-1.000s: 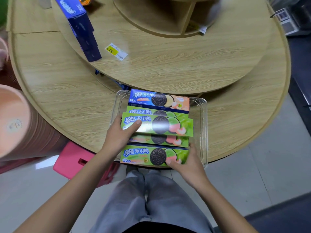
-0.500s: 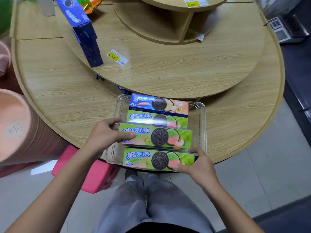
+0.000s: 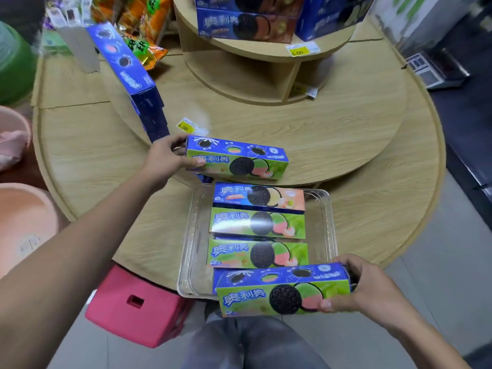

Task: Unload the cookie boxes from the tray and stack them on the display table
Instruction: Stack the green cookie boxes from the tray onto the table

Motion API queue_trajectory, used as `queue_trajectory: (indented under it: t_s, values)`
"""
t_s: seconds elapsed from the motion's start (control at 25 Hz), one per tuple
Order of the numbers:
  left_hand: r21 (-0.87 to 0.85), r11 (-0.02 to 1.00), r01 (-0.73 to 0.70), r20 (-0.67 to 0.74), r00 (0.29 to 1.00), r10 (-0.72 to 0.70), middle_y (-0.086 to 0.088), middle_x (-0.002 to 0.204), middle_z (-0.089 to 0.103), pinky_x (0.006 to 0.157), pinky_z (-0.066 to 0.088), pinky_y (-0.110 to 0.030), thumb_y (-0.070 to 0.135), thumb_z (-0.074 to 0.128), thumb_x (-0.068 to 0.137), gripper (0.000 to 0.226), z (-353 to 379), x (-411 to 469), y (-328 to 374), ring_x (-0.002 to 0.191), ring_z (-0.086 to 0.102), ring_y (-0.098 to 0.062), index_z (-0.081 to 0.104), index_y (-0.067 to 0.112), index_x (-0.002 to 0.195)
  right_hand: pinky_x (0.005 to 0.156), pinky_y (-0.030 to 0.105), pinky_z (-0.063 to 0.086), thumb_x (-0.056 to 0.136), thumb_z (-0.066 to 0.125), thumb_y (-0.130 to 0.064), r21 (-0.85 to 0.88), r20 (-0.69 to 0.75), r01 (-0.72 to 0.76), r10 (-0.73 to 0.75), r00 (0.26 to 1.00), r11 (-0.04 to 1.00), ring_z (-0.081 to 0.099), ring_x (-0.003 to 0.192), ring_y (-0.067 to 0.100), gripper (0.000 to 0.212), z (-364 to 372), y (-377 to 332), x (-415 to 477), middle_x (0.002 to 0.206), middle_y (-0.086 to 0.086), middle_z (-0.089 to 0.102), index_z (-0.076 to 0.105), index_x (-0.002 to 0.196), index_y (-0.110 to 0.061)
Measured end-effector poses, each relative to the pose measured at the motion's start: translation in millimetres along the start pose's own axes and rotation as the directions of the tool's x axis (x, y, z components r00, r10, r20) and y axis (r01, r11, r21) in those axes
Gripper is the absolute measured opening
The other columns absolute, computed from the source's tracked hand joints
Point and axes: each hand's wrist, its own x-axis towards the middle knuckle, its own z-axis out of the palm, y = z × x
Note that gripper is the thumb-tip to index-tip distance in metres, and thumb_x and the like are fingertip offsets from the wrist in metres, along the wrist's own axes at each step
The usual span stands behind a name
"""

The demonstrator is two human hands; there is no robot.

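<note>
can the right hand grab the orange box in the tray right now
Probably not yet: the right hand already grips a green box. The orange box lies uncovered at the tray's far end.

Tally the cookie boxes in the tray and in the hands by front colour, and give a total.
Green-front boxes: 4. One in the left hand at, one in the right hand at, two in the tray at and.
Peach-front box: 1, in the tray.
Total: 5.
</note>
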Motion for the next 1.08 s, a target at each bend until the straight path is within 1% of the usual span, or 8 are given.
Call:
queue_trajectory:
  t_s: [0.08,0.16,0.32,0.48,0.64,0.8,0.96,1.08]
  values:
    - [-0.016,1.000,0.003,0.009,1.000,-0.003,-0.005,0.107,0.066,0.072,0.058,-0.020,-0.008,0.077,0.063,0.053,3.6,24.0,-5.6,0.090,0.066,-0.014,0.060,0.015,0.108,0.064,0.022,0.052,0.023,0.095,-0.017,0.001,0.003,0.054,-0.054,0.999,0.999,0.065,0.067,0.011,0.074,-13.1,-13.3,-9.0,0.086,0.004,0.075,0.066,0.091,-0.019]
    - [-0.006,1.000,0.003,0.031,1.000,-0.003,-0.001,0.106,0.065,0.068,0.056,-0.015,-0.008,0.076,0.065,0.056,8.2,38.5,-8.9,0.093,0.065,-0.012,0.058,0.013,0.113,0.061,0.014,0.050,0.019,0.096,-0.019,0.029,-0.050,0.119,-0.117,0.992,0.993,0.065,0.066,0.005,0.078,-25.9,-30.3,-12.9,0.089,0.001,0.074,0.066,0.092,-0.019]
    - [0.106,0.993,-0.048,0.094,0.995,0.038,0.009,0.094,0.066,0.069,0.049,-0.006,-0.010,0.074,0.066,0.052,14.1,51.1,-17.5,0.078,0.065,0.007,0.056,0.019,0.105,0.065,0.013,0.051,0.008,0.088,-0.054,0.090,-0.241,0.269,-0.241,0.940,0.959,0.065,0.074,-0.001,0.091,-45.5,-72.0,11.3,0.088,-0.013,0.074,0.065,0.092,-0.027]
    - [0.113,0.992,-0.053,0.094,0.995,0.043,0.025,0.076,0.071,0.066,0.048,-0.004,-0.018,0.069,0.066,0.055,14.1,56.4,-26.4,0.075,0.064,0.014,0.055,0.026,0.096,0.070,0.017,0.052,0.023,0.092,-0.027,0.158,-0.371,0.413,-0.333,0.867,0.897,0.062,0.079,-0.003,0.078,-44.6,-117.2,74.1,0.093,-0.009,0.068,0.059,0.094,-0.027]
    - [0.111,0.991,-0.079,0.112,0.991,0.067,0.014,0.095,0.064,0.069,0.048,-0.004,-0.014,0.072,0.066,0.051,15.8,55.6,-19.2,0.078,0.063,0.015,0.057,0.019,0.101,0.075,0.018,0.053,0.043,0.089,-0.001,0.199,-0.423,0.495,-0.382,0.822,0.846,0.060,0.087,0.005,0.069,-26.6,-149.2,136.7,0.098,-0.003,0.064,0.054,0.097,-0.025]
    - [0.156,0.983,-0.101,0.087,0.992,0.088,0.017,0.095,0.064,0.072,0.049,-0.006,-0.006,0.077,0.065,0.050,14.7,55.6,-23.3,0.081,0.063,0.014,0.058,0.022,0.100,0.077,0.016,0.051,0.047,0.089,-0.002,0.177,-0.422,0.504,-0.398,0.815,0.845,0.057,0.085,0.002,0.069,-5.6,-151.9,182.8,0.095,-0.009,0.062,0.053,0.102,-0.021]
    - [0.179,0.976,-0.121,0.045,0.992,0.115,0.016,0.099,0.063,0.091,0.049,-0.022,-0.004,0.078,0.065,0.053,13.6,57.4,-30.6,0.094,0.061,0.002,0.056,0.032,0.097,0.074,0.012,0.049,0.046,0.090,-0.003,0.164,-0.395,0.489,-0.397,0.829,0.857,0.057,0.088,0.003,0.079,2.6,-139.0,204.9,0.104,0.001,0.062,0.054,0.116,-0.008]
    - [0.196,0.971,-0.136,0.037,0.991,0.131,0.018,0.099,0.063,0.093,0.048,-0.023,-0.004,0.078,0.065,0.055,13.7,56.3,-29.5,0.090,0.062,0.008,0.056,0.034,0.098,0.071,0.007,0.045,0.047,0.089,0.000,0.132,-0.390,0.513,-0.432,0.813,0.848,0.055,0.088,0.003,0.075,3.2,-136.4,212.0,0.103,0.000,0.060,0.053,0.111,-0.013]
